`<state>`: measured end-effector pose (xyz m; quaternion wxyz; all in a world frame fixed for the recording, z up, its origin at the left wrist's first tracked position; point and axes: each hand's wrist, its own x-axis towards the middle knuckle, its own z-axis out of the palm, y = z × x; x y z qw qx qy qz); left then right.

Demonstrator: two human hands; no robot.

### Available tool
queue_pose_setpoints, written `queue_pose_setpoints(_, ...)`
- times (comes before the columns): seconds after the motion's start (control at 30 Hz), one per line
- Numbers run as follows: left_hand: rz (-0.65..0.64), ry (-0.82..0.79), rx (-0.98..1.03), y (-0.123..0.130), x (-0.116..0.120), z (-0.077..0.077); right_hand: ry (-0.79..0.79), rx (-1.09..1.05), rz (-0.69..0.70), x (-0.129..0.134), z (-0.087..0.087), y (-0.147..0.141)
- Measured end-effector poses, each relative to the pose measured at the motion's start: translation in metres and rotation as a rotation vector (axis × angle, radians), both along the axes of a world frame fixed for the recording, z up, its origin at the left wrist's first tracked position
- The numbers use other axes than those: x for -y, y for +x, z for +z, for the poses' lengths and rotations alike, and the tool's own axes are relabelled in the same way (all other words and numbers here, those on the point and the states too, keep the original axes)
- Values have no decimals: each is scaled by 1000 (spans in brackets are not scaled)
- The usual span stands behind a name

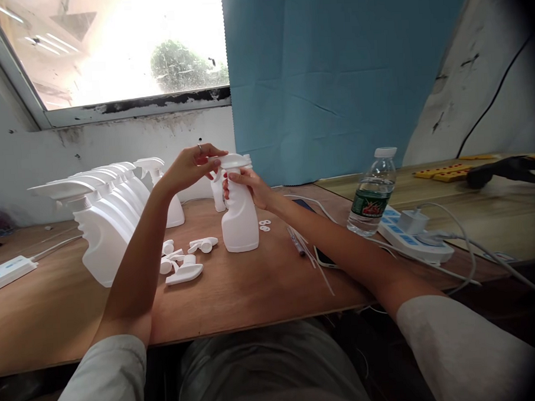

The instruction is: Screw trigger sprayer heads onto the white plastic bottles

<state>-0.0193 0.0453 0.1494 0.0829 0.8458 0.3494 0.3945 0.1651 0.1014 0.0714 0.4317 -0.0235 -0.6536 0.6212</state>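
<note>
A white spray bottle (241,228) stands upright on the wooden table in front of me. My right hand (254,188) is wrapped around its neck, just under the white trigger spray head (234,160) on top. The fingers of my left hand (195,165) close on the front end of that spray head. Loose white spray heads (185,271) lie on the table to the left of the bottle. Small white rings (264,225) and thin white tubes (320,269) lie to its right.
Several white spray bottles (104,231) with heads stand in a row at left. A pen (296,243), a phone (325,258), a water bottle (372,196) and a power strip (415,238) with cables sit at right. Another power strip (11,274) lies far left.
</note>
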Motion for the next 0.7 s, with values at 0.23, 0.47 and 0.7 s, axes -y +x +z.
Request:
queue_pose_setpoints(0.23,288,-5,-151,-27,22,16,-92,194,166,3,12,12)
queue_pose_setpoints(0.47,330,-283,-423,-54,30,26,-77,280,37,2,14,9)
queue_pose_setpoints(0.7,210,-515,-538,-68,27,23,-24,253,52,6,14,8)
